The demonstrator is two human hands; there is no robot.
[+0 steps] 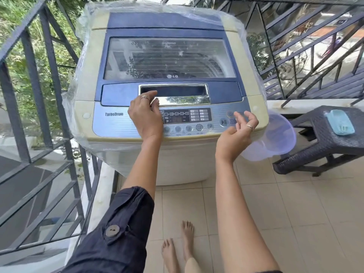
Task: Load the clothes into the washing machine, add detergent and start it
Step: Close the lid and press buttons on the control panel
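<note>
A cream and blue top-loading washing machine point(82, 91) stands before me, wrapped in clear plastic. Its glass lid point(169, 58) is down. My left hand point(144, 115) rests on the chrome lid handle point(183, 100), fingers spread, holding nothing. My right hand point(236, 133) hovers over the right end of the control panel point(118, 125), near the power button point(230, 114) and the start/pause button point(223, 121), fingers loosely curled and empty. No clothes or detergent show outside the machine.
A clear plastic jug point(275, 138) sits at the machine's right side. A dark wicker stool point(325, 142) beyond it bears a light blue lid-like object point(339, 122). Metal railings point(39, 85) close off the left and back. Tiled floor point(295, 203) lies underfoot.
</note>
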